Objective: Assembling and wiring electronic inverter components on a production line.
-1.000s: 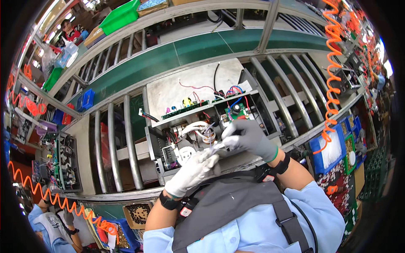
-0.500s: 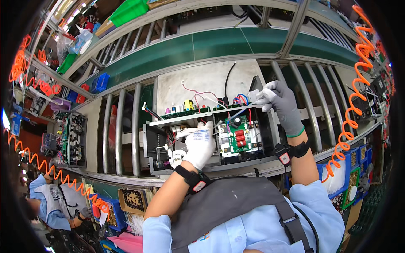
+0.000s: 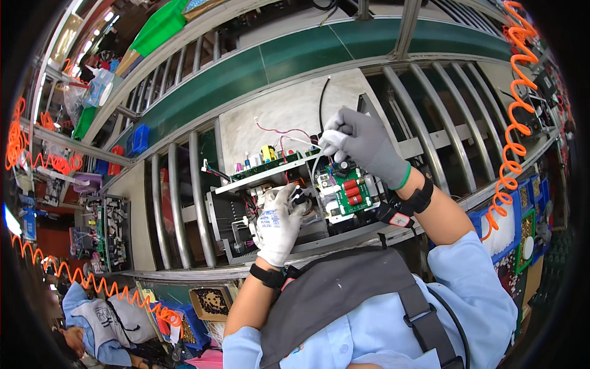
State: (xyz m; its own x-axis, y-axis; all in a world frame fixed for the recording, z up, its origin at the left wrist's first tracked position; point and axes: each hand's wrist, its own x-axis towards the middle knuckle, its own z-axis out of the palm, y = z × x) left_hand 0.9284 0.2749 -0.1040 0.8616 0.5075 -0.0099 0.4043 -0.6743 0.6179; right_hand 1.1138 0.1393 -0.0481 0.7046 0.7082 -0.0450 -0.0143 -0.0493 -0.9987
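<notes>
"One open metal chassis [image 3: 226,216]; where are the hands?"
"Right hand [image 3: 362,142] is over its right half, fingers curled; what they grip, I cannot tell. Left hand [image 3: 278,224] is in its left half, fingers bent."
"Green circuit board [image 3: 342,199]?"
"Inside, near the right hand."
"Dark part [image 3: 299,197]?"
"At left fingertips; grasped or not, I cannot tell."

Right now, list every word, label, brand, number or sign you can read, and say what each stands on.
None can be read clearly:
White glove on the left hand: blue print, too blurred to read.
Red-and-white label by the right wristband: marks too small to read.
Pale garment at lower left: dark print, too blurred to read.
</notes>
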